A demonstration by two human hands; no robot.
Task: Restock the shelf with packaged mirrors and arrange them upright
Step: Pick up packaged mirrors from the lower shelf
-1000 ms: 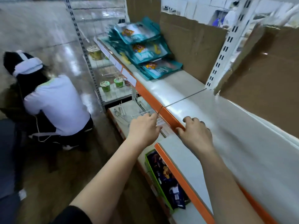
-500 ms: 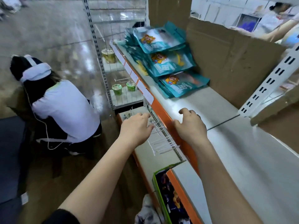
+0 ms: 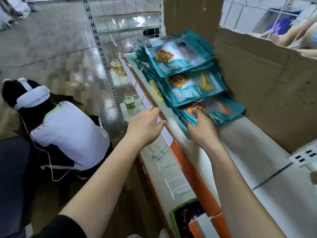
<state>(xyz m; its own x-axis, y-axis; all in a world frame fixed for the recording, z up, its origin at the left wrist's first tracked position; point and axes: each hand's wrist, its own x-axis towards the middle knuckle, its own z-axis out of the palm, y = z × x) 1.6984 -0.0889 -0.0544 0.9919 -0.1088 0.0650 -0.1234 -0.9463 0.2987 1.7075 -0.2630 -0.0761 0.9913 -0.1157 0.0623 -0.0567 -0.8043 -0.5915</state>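
Teal packaged mirrors with a cartoon figure lie in three overlapping stacks on the white shelf [image 3: 240, 134]: a far stack [image 3: 178, 57], a middle stack [image 3: 193, 88] and a near stack [image 3: 221, 110]. They lie flat and slanted, not upright. My right hand [image 3: 202, 127] reaches the front corner of the near stack, its fingers touching the packets; a grip is not clear. My left hand [image 3: 145, 127] hovers at the shelf's orange front edge [image 3: 187, 162], fingers loosely curled, holding nothing.
Brown cardboard [image 3: 267, 86] lines the back of the shelf. A crouching person in a white top [image 3: 68, 133] is on the floor to the left. Wire racks [image 3: 109, 66] hold small cups. A lower shelf carries metal hooks [image 3: 171, 184] and a green box [image 3: 187, 219].
Both hands have moved forward along the shelf toward the teal packets. My right hand left the shelf edge and now reaches the near stack.
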